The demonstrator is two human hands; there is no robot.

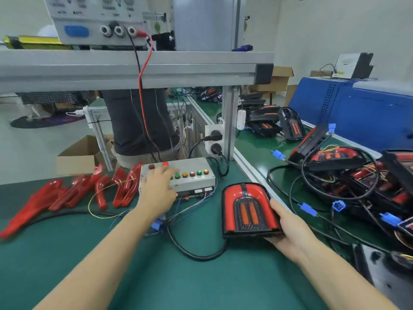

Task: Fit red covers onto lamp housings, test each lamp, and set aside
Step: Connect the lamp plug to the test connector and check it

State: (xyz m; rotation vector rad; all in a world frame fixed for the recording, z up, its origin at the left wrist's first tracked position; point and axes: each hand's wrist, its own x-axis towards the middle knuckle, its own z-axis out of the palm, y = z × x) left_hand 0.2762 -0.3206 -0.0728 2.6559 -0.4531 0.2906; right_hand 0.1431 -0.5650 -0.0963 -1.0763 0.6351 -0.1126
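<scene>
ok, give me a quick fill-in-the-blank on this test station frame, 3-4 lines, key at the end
1. The left hand rests its fingers on the grey ____ with coloured buttons.
2. The right hand holds the red-covered lamp at its ____ edge.
3. Loose red covers lie to the ____ of the test box.
4. The bench mat is ____ in colour.

Missing words: test box; right; left; green

The left hand [159, 190] rests on the button box [178, 177] while the right hand [288, 227] holds the red-covered lamp [248, 209].
</scene>
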